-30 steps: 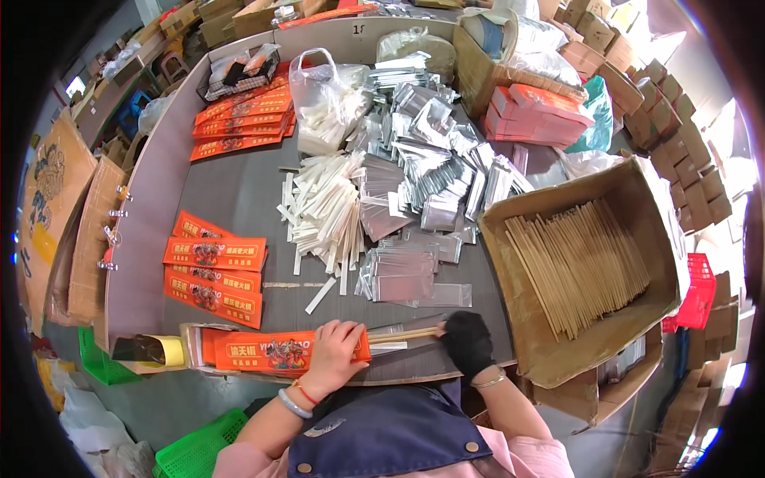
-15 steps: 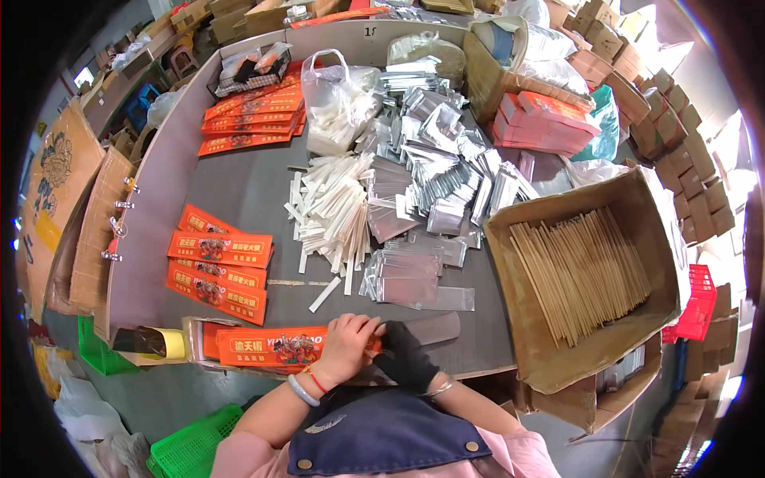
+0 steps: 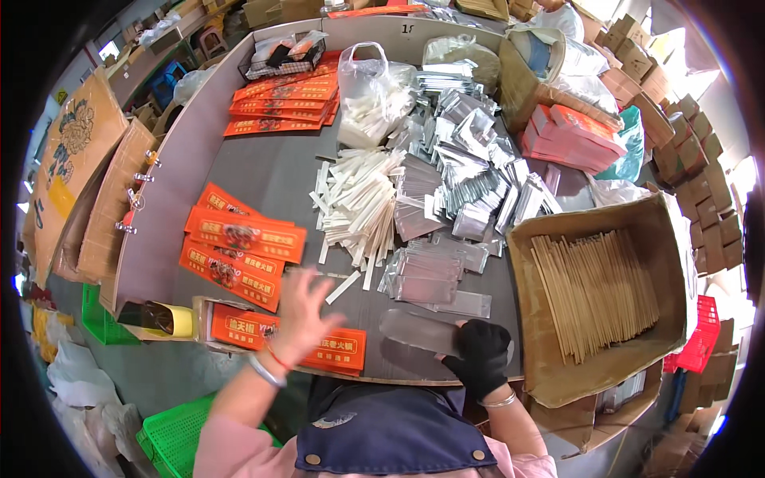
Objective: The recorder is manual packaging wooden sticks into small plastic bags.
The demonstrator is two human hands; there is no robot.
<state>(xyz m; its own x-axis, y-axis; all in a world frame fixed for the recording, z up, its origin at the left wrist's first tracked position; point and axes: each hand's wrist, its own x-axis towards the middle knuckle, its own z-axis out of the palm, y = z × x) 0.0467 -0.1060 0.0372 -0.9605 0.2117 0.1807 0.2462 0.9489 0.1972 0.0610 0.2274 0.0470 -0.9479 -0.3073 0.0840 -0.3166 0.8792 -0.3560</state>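
At the near table edge, the gloved right hand pinches one end of a clear plastic sleeve lying flat. To its left, the bare left hand hovers with fingers spread, gripping nothing, over an orange packet. The sleeve looks slippery (glove included), so it could slide off the edge beneath the grip.

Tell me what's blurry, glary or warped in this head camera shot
Head view: the raised left hand is smeared with motion blur; the gloved right hand on a clear sleeve looks sharper; daylight blows out the upper right by the stacked boxes; the table edge bows from fisheye, with a black vignette around.
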